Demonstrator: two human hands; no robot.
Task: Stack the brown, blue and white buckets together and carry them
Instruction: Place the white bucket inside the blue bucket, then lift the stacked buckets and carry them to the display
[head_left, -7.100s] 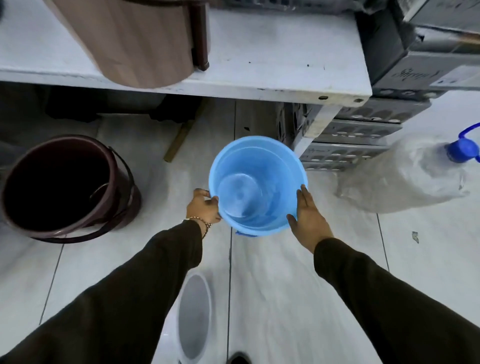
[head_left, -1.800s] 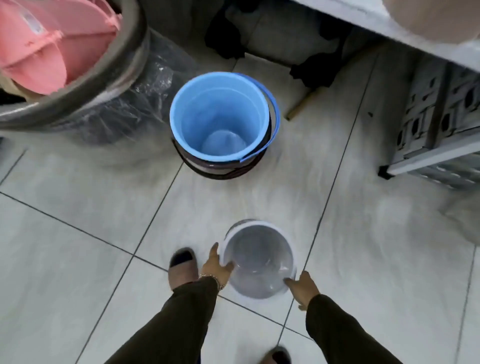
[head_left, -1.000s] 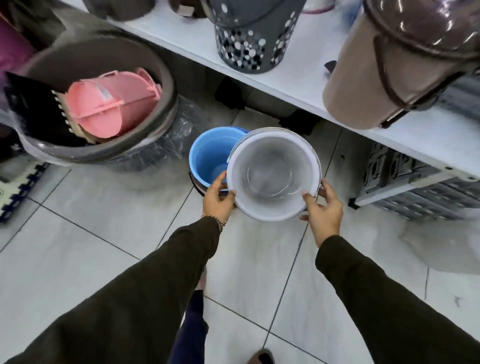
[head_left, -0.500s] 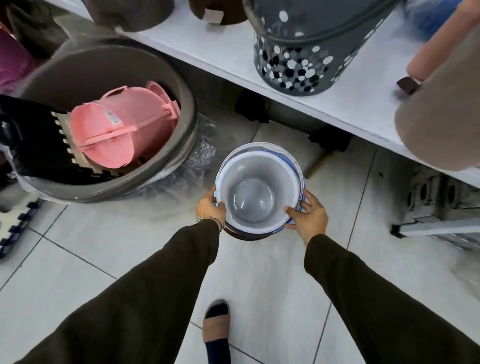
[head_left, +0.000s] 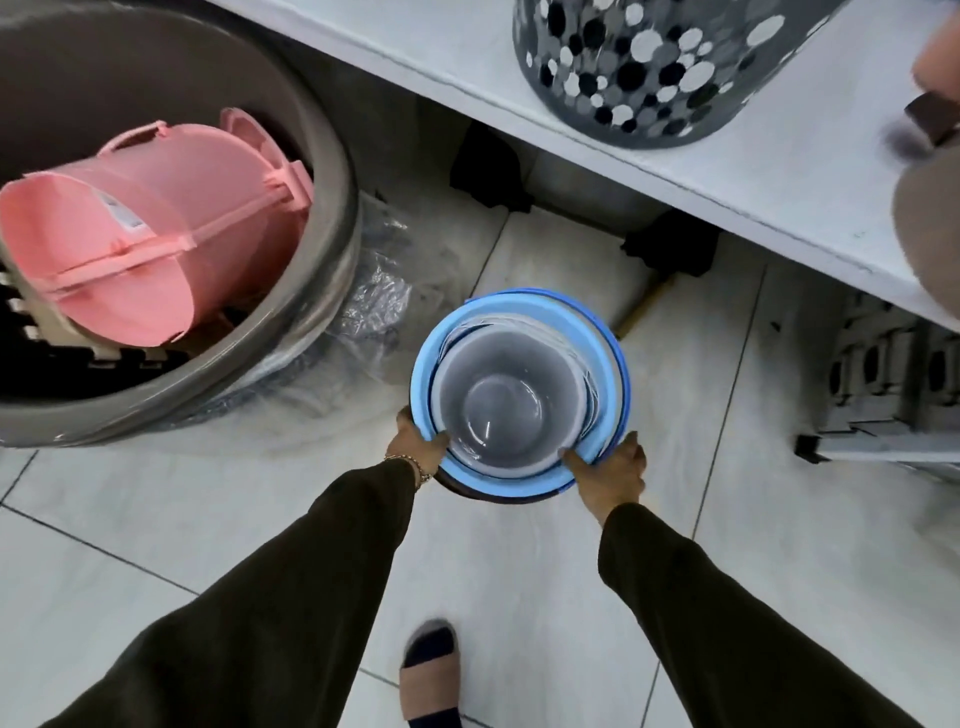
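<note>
I see the three buckets nested on the tiled floor (head_left: 156, 519): the white bucket (head_left: 511, 410) sits inside the blue bucket (head_left: 519, 480), and only a dark sliver of the brown bucket (head_left: 511, 498) shows beneath the blue rim on the near side. My left hand (head_left: 415, 444) grasps the near-left edge of the stack, thumb hooked over the blue rim and touching the white one. My right hand (head_left: 610, 470) grips the near-right edge the same way, its thumb lying over the rim toward the white bucket and its fingers wrapped down the outside. Both dark sleeves (head_left: 322, 561) reach forward from the bottom of the view, and a thin bracelet (head_left: 410, 463) circles the left wrist. Whether the stack rests on the floor or hangs just above it, I cannot tell. To the left stands a large grey tub (head_left: 332, 249) wrapped in clear plastic, with a pink bucket (head_left: 150, 239) lying on its side within. Across the top right runs a white shelf (head_left: 649, 171) bearing a grey dotted basket (head_left: 649, 67), and the stack stands just in front of the shelf's edge. A slippered foot (head_left: 431, 670) shows on the tiles between my arms.
</note>
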